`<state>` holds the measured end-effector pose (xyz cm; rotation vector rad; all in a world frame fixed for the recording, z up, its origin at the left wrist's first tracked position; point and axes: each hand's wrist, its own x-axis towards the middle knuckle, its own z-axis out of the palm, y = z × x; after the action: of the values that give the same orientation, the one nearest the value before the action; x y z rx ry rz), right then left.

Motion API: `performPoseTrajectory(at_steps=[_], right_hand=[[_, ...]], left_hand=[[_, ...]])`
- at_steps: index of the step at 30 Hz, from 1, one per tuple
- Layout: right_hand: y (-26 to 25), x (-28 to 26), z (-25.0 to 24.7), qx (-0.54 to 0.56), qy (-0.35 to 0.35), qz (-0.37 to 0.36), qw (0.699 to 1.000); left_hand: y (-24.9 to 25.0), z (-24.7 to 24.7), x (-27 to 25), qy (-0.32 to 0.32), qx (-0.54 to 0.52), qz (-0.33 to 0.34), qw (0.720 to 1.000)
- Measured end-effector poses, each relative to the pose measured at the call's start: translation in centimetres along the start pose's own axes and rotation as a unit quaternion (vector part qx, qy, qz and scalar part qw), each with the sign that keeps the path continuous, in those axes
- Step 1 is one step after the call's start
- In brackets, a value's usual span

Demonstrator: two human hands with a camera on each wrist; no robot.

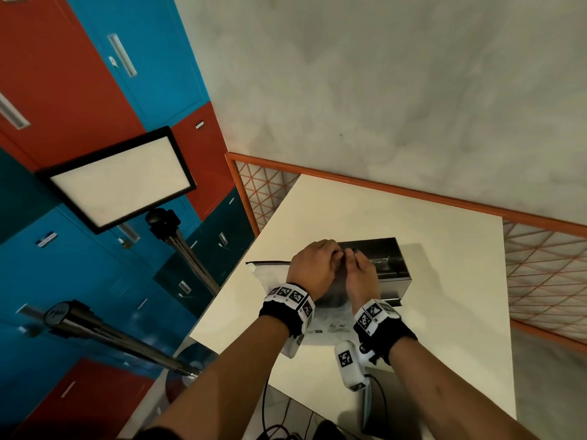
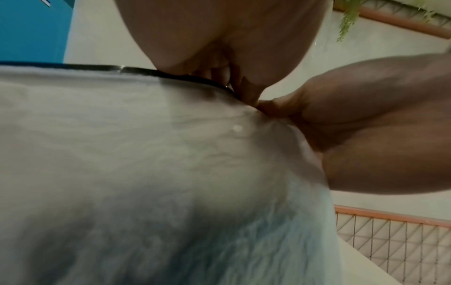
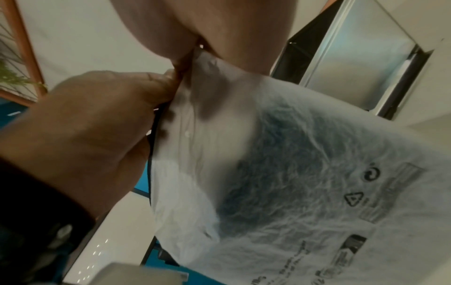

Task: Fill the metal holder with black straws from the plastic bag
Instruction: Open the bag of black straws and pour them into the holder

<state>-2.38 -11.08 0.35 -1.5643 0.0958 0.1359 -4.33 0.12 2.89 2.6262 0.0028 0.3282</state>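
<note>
A frosted plastic bag (image 1: 270, 274) with a black zip strip (image 2: 122, 69) is held up over the white table (image 1: 428, 223). A dark mass of black straws (image 3: 280, 164) shows through its wall. My left hand (image 1: 330, 255) and right hand (image 1: 354, 258) meet at the bag's top edge, and each pinches the plastic there. The left wrist view shows my left fingertips (image 2: 244, 92) on the strip, touching the right fingertips (image 2: 266, 106). The metal holder (image 1: 387, 265), a shiny open box, stands on the table just behind my hands and appears again in the right wrist view (image 3: 366, 67).
An orange mesh fence (image 1: 540, 265) borders the table's far and right sides. To the left of the table stand a lit panel on a pole (image 1: 117, 179), another metal stand (image 1: 127, 341) and red and blue lockers (image 1: 79, 74). Cables hang by the near edge.
</note>
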Motion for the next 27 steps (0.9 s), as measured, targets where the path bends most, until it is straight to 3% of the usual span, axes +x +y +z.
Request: performPoseTrajectory(at_steps=[7, 11, 27], right_hand=[[-0.1, 0.4, 0.4, -0.090, 0.027, -0.017, 0.995], [-0.4, 1.2, 0.2, -0.094, 0.064, 0.005, 0.993], [-3.0, 1.2, -1.3, -0.138, 0.108, 0.048, 0.983]], left_hand=[[-0.7, -0.1, -0.3, -0.008, 0.043, 0.006, 0.999], [-1.3, -0.4, -0.4, -0.015, 0.068, 0.012, 0.998], [-3.6, -1.9, -1.6, -0.018, 0.118, -0.008, 0.993]])
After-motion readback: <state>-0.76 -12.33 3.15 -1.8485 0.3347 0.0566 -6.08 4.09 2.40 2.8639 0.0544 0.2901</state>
